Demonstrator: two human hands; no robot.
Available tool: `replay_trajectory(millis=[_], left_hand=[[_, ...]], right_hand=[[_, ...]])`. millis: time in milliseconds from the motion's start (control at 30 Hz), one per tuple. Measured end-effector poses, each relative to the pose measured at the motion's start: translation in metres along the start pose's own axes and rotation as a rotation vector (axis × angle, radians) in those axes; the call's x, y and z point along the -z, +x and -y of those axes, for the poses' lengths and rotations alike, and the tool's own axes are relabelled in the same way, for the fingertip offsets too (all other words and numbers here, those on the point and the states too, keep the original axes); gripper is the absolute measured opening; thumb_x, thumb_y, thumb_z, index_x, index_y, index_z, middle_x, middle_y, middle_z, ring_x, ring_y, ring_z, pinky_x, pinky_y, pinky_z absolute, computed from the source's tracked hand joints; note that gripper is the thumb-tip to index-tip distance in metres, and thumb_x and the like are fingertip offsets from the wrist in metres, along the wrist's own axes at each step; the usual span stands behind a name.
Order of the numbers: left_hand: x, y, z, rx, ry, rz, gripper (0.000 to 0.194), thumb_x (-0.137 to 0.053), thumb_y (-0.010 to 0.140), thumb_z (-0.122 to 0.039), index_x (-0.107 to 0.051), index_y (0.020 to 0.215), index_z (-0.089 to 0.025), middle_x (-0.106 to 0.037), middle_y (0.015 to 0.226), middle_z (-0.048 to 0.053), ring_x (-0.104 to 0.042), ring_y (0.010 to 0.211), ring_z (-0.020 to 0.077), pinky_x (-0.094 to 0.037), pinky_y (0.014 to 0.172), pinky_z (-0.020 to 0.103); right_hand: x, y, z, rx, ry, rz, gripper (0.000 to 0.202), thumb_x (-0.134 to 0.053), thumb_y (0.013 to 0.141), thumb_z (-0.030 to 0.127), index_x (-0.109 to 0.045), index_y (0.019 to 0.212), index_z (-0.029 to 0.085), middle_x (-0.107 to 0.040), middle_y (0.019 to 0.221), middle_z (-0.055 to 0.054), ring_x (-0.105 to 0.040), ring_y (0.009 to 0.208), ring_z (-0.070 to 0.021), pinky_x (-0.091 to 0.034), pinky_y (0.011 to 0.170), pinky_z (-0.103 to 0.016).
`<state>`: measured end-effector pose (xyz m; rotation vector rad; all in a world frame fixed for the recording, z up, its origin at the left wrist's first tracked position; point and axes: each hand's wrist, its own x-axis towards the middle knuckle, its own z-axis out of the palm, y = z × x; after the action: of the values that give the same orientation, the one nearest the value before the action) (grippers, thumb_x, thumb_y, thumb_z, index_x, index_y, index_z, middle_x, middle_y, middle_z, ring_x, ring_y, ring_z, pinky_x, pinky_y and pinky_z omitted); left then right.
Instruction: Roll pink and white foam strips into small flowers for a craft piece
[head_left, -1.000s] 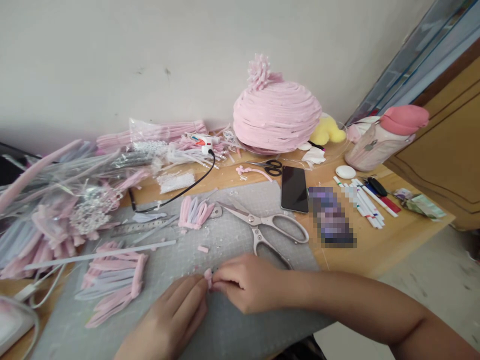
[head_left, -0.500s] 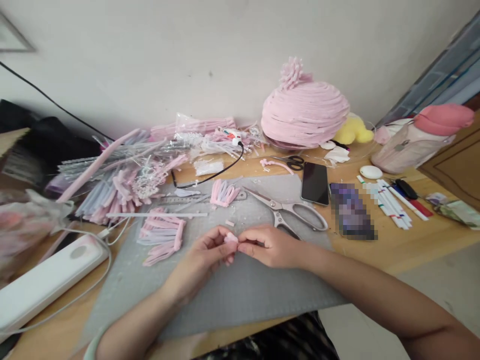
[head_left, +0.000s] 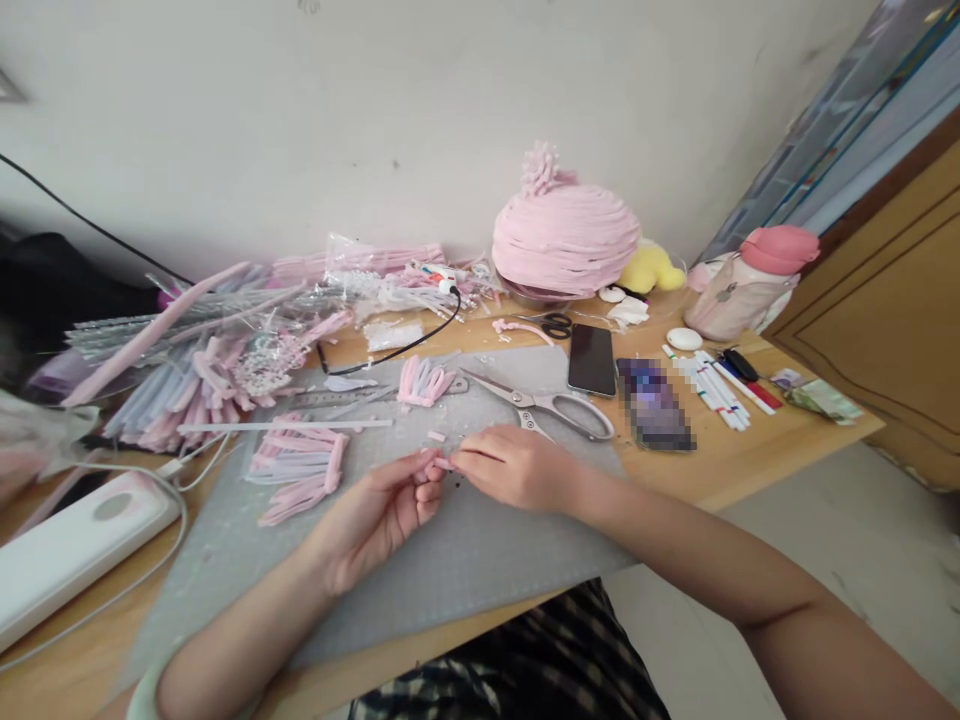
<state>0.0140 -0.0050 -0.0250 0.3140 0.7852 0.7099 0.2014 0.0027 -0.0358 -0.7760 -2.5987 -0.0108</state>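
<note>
- Left hand (head_left: 397, 500) and right hand (head_left: 517, 468) pinch a small pink fuzzy piece (head_left: 442, 464) between their fingertips, above a grey cutting mat (head_left: 480, 560).
- Just beyond the right hand lie silver metal scissors (head_left: 536, 402).

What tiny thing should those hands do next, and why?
Maybe the right hand should gently turn the small pink piece: its fingertips are at one end, while the left hand seems to steady the other.

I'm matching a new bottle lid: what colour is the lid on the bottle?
Coral pink, showing best in the current head view.
</note>
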Motion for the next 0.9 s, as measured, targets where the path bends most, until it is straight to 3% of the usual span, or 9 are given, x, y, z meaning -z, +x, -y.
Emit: replay_trajectory(millis=[167, 267, 333, 400, 500, 600, 667, 767, 900], left_hand=[[0.003, -0.001, 0.003, -0.192, 0.301, 0.061, 0.004, -0.062, 0.074, -0.013, -0.059, 0.074, -0.011, -0.054, 0.059, -0.002, -0.046, 0.049, 0.0044, -0.038, 0.048, 0.015], [0.005, -0.004, 0.003, -0.359, 0.633, 0.132, 0.011, -0.066, 0.073, -0.023, -0.06, 0.072, -0.014, -0.057, 0.057, -0.002, -0.05, 0.051, 0.0076, -0.038, 0.052, 0.018], [0.007, -0.005, 0.003, -0.391, 0.769, 0.189, 0.014, -0.065, 0.074, -0.027, -0.06, 0.071, -0.014, -0.058, 0.057, -0.001, -0.052, 0.052, 0.0091, -0.038, 0.055, 0.021], [0.006, -0.006, 0.004, -0.381, 0.74, 0.216, 0.016, -0.064, 0.075, -0.029, -0.059, 0.072, -0.014, -0.058, 0.058, -0.001, -0.051, 0.05, 0.0085, -0.037, 0.054, 0.021], [0.003, -0.004, 0.006, -0.36, 0.538, 0.167, 0.019, -0.066, 0.074, -0.03, -0.057, 0.075, -0.014, -0.057, 0.06, -0.002, -0.049, 0.049, 0.0067, -0.035, 0.051, 0.018], [0.0, -0.002, 0.006, -0.35, 0.376, 0.116, 0.019, -0.068, 0.072, -0.027, -0.056, 0.075, -0.013, -0.056, 0.06, -0.002, -0.048, 0.051, 0.006, -0.036, 0.05, 0.016], [-0.002, -0.002, 0.006, -0.351, 0.322, 0.113, 0.017, -0.068, 0.072, -0.025, -0.056, 0.076, -0.013, -0.056, 0.061, -0.002, -0.049, 0.052, 0.0059, -0.037, 0.05, 0.016], [-0.003, -0.002, 0.007, -0.356, 0.29, 0.119, 0.015, -0.068, 0.072, -0.022, -0.057, 0.077, -0.013, -0.056, 0.061, -0.002, -0.049, 0.052, 0.0062, -0.039, 0.05, 0.016], [-0.003, -0.003, 0.007, -0.355, 0.267, 0.114, 0.013, -0.067, 0.072, -0.019, -0.058, 0.078, -0.012, -0.057, 0.062, -0.001, -0.05, 0.052, 0.0064, -0.04, 0.05, 0.016]], right_hand=[[0.002, 0.005, 0.004, -0.346, 0.587, -0.022, 0.025, -0.043, 0.089, 0.025, -0.063, 0.079, 0.014, -0.062, 0.073, -0.005, -0.056, 0.072, -0.0125, -0.046, 0.068, -0.024], [0.007, 0.008, 0.006, -0.582, 1.024, 0.259, 0.027, -0.045, 0.088, 0.029, -0.061, 0.076, 0.011, -0.054, 0.056, 0.001, -0.051, 0.052, -0.0095, -0.044, 0.055, -0.022], [0.015, 0.005, 0.005, -0.596, 1.147, 0.402, 0.028, -0.044, 0.087, 0.03, -0.062, 0.078, 0.011, -0.057, 0.059, -0.001, -0.052, 0.05, -0.0096, -0.044, 0.054, -0.023], [0.029, -0.008, -0.002, -0.606, 0.984, 0.277, 0.027, -0.044, 0.087, 0.032, -0.063, 0.084, 0.013, -0.065, 0.074, -0.004, -0.059, 0.063, -0.0128, -0.046, 0.063, -0.026], [0.051, -0.048, -0.026, -0.75, 0.264, -0.225, 0.028, -0.037, 0.09, 0.031, -0.061, 0.096, 0.019, -0.066, 0.094, -0.009, -0.057, 0.091, -0.0199, -0.041, 0.08, -0.035], [0.063, -0.097, -0.055, -0.918, -0.265, -0.309, 0.03, -0.032, 0.089, 0.03, -0.06, 0.089, 0.017, -0.065, 0.097, -0.013, -0.052, 0.101, -0.026, -0.032, 0.088, -0.046], [0.062, -0.123, -0.069, -1.009, -0.409, -0.275, 0.033, -0.03, 0.089, 0.03, -0.059, 0.086, 0.016, -0.064, 0.097, -0.015, -0.049, 0.107, -0.0293, -0.029, 0.087, -0.05], [0.055, -0.142, -0.076, -1.043, -0.459, -0.234, 0.037, -0.026, 0.089, 0.029, -0.06, 0.081, 0.016, -0.065, 0.093, -0.015, -0.046, 0.11, -0.0304, -0.025, 0.087, -0.052], [0.052, -0.143, -0.07, -1.066, -0.436, -0.389, 0.043, -0.02, 0.089, 0.028, -0.061, 0.085, 0.015, -0.066, 0.094, -0.015, -0.044, 0.113, -0.0311, -0.022, 0.088, -0.054]])
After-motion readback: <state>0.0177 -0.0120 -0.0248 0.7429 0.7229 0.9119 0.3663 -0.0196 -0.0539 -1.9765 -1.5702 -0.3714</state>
